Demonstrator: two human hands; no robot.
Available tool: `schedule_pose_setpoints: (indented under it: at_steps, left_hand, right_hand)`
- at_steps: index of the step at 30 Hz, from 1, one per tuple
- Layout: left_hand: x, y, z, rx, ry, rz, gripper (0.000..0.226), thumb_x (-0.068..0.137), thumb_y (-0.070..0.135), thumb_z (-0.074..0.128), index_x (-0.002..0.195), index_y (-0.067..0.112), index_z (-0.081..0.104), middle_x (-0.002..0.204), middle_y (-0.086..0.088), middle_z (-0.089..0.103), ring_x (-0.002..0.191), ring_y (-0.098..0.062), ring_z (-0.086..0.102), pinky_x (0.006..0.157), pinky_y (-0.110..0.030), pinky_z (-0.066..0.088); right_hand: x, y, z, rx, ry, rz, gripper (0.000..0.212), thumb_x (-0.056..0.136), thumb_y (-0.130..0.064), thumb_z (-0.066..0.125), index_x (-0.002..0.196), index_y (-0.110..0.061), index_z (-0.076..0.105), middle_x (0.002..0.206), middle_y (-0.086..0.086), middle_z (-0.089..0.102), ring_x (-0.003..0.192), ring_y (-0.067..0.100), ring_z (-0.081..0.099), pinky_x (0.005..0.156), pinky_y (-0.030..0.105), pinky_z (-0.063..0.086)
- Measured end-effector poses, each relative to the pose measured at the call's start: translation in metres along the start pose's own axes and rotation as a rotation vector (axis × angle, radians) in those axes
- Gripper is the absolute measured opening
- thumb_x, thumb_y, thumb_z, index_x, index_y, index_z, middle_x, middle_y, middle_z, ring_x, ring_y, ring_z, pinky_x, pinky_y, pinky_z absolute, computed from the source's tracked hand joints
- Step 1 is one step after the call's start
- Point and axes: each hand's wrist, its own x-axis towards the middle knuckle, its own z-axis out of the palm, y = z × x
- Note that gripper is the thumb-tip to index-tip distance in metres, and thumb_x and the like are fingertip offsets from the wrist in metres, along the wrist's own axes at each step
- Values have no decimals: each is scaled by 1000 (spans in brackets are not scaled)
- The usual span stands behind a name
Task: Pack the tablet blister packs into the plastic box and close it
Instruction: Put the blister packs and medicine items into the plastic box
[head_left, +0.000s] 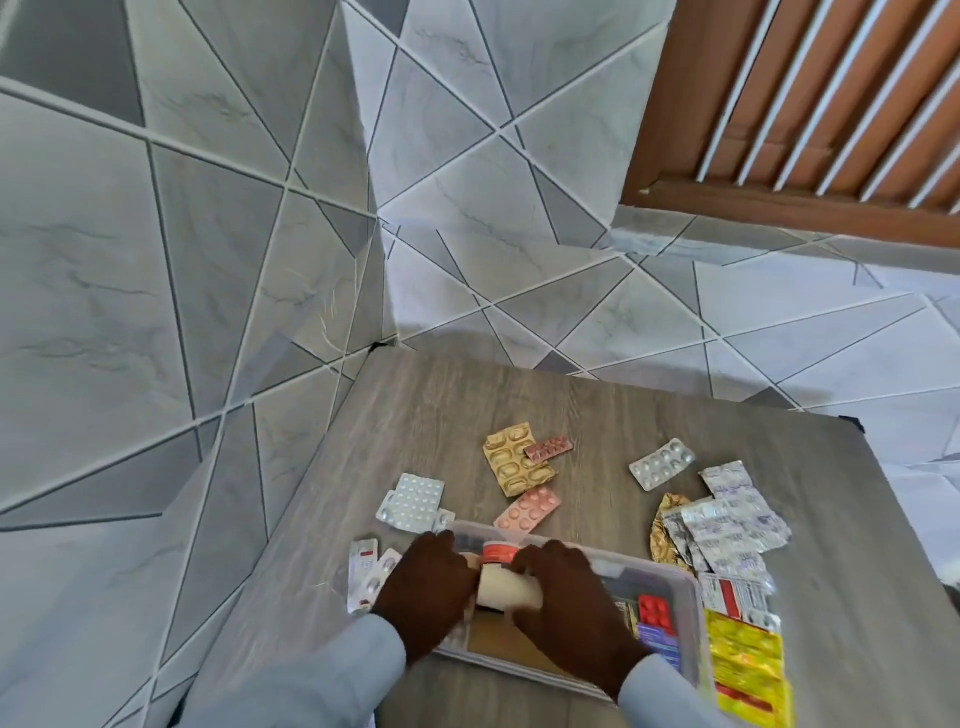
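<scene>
A clear plastic box (688, 587) sits open at the near edge of the wooden table. Both my hands are inside it. My left hand (431, 592) and my right hand (566, 597) together grip a white roll-shaped item (506, 587), with an orange-capped container (500, 552) just behind it. A red blister pack (655, 613) and a blue pack lie in the box's right part. Blister packs lie loose around the box: a gold one (514, 460), a pink one (527, 509), white ones (413, 501), and a silver pile (727, 525).
The wooden table (426, 415) stands in a corner of grey tiled walls. A yellow pack (748, 665) lies right of the box, small packs (366, 571) lie left of it. A brown slatted door (810, 104) is at the upper right. No box lid is visible.
</scene>
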Motion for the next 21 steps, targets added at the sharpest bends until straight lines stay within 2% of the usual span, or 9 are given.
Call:
schedule_pose_setpoints:
  at_steps: [2, 4, 6, 8, 9, 11, 13, 16, 21]
  left_hand:
    - [-4, 2, -9, -40, -51, 23, 24, 72, 29, 68, 89, 13, 72, 89, -12, 74, 99, -37, 61, 88, -42, 48]
    - [-4, -5, -4, -143, -4, 13, 29, 87, 19, 52, 109, 6, 66, 113, -22, 65, 113, -40, 51, 97, -43, 40]
    - [-7, -22, -9, -361, 41, -50, 29, 87, 21, 53, 112, 17, 65, 118, -15, 64, 113, -31, 54, 96, -37, 43]
    - [-11, -40, -12, -621, 149, -114, 27, 85, 21, 55, 109, 24, 66, 114, -5, 67, 107, -21, 59, 93, -32, 47]
    - [-13, -46, -11, -735, 172, -132, 27, 83, 18, 58, 108, 24, 66, 110, -1, 69, 103, -18, 61, 89, -28, 49]
    - [-21, -52, -13, -898, 114, -124, 35, 79, 12, 62, 113, 24, 63, 104, 4, 67, 92, -12, 61, 75, -16, 47]
    - [-30, -51, -16, -930, 36, -76, 41, 78, 11, 64, 117, 25, 60, 106, 6, 64, 93, -13, 60, 76, -18, 48]
    - [-41, -45, -16, -843, -14, -56, 42, 78, 22, 68, 118, 30, 58, 113, 7, 63, 106, -14, 57, 93, -29, 47]
    - [-54, -29, -14, -709, 4, -53, 40, 82, 31, 62, 122, 30, 55, 125, -2, 55, 119, -20, 49, 100, -31, 40]
  right_hand:
    - [-6, -2, 3, 2, 6, 74, 48, 73, -44, 68, 117, -33, 53, 119, -5, 55, 111, 17, 47, 96, 30, 38]
    - [-12, -7, 7, 2, 25, 138, 48, 73, -46, 68, 117, -31, 54, 116, -4, 57, 109, 18, 51, 93, 30, 39]
    - [-17, -13, 9, 42, 58, 202, 45, 73, -46, 68, 113, -27, 58, 110, -2, 60, 104, 18, 55, 86, 26, 40]
    - [-20, -18, 12, 78, 53, 239, 42, 72, -43, 69, 110, -26, 60, 108, -2, 62, 101, 16, 57, 81, 23, 40]
    - [-21, -21, 14, 77, 40, 223, 43, 72, -43, 69, 110, -26, 59, 111, -2, 61, 103, 17, 56, 84, 23, 41]
    - [-20, -29, 19, 35, -2, 182, 47, 71, -41, 68, 114, -29, 57, 118, -3, 57, 112, 17, 51, 95, 25, 39]
    - [-17, -41, 22, -20, -30, 170, 47, 73, -40, 68, 117, -31, 55, 123, -4, 54, 117, 18, 45, 102, 29, 36]
    - [-14, -53, 30, -35, -57, 176, 47, 73, -42, 67, 117, -34, 54, 126, -4, 54, 118, 18, 47, 102, 32, 38]
    - [-16, -52, 33, -46, -83, 175, 44, 74, -45, 65, 116, -34, 55, 126, -4, 54, 115, 18, 47, 101, 33, 39]
